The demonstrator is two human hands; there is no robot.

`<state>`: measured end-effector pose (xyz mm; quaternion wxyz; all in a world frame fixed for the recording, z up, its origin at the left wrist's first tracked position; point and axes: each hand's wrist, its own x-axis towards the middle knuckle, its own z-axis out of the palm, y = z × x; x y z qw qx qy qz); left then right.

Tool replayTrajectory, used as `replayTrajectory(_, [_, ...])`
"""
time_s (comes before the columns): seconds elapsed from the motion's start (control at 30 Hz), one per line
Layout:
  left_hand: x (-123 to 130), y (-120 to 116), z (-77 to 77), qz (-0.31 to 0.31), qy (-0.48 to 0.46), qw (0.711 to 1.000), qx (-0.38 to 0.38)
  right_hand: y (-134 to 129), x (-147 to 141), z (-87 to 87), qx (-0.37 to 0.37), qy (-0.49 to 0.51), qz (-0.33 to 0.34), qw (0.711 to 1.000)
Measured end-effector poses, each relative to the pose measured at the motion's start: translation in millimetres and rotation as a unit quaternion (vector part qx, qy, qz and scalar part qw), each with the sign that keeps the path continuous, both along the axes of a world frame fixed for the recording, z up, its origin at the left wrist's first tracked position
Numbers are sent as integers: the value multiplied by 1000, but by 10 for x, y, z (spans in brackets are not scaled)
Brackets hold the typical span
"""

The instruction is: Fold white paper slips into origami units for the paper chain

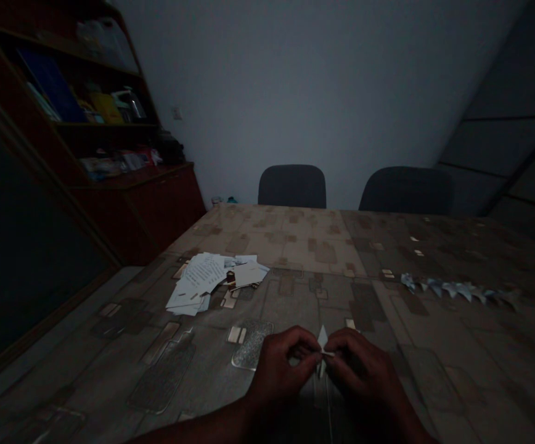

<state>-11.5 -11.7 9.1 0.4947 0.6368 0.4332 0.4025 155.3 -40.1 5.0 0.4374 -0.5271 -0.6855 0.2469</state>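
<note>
Between my two hands, low in the middle of the head view, is a small folded piece of white paper [323,336] with a pointed top. My left hand [288,357] pinches its left side with thumb and fingers. On the other side, my right hand [359,361] grips it with its fingertips, close against the left. The paper's middle is partly covered by my fingers. To the left lies a loose pile of printed paper sheets [203,277]. A row of pointed folded paper pieces [457,290] stretches across the table at the right.
A patterned cloth covers the table [295,240]. Two dark chairs, one left [292,186] and one right [406,190], stand beyond its far edge. A wooden cabinet [156,209] with crowded shelves is on the left. The room is dim.
</note>
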Motion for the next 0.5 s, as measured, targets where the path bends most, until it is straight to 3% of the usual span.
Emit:
replayTrajectory(0.17, [21, 12, 1, 3, -55, 995, -79, 39, 16, -43, -73, 75, -7, 994])
replayTrajectory(0.3, [14, 11, -6, 0, -77, 994, -74, 41, 7, -42, -104, 134, -3, 986])
replayTrajectory(0.5, [42, 21, -13, 29, -95, 989, -106, 26, -50, 13, -142, 225, -47, 963])
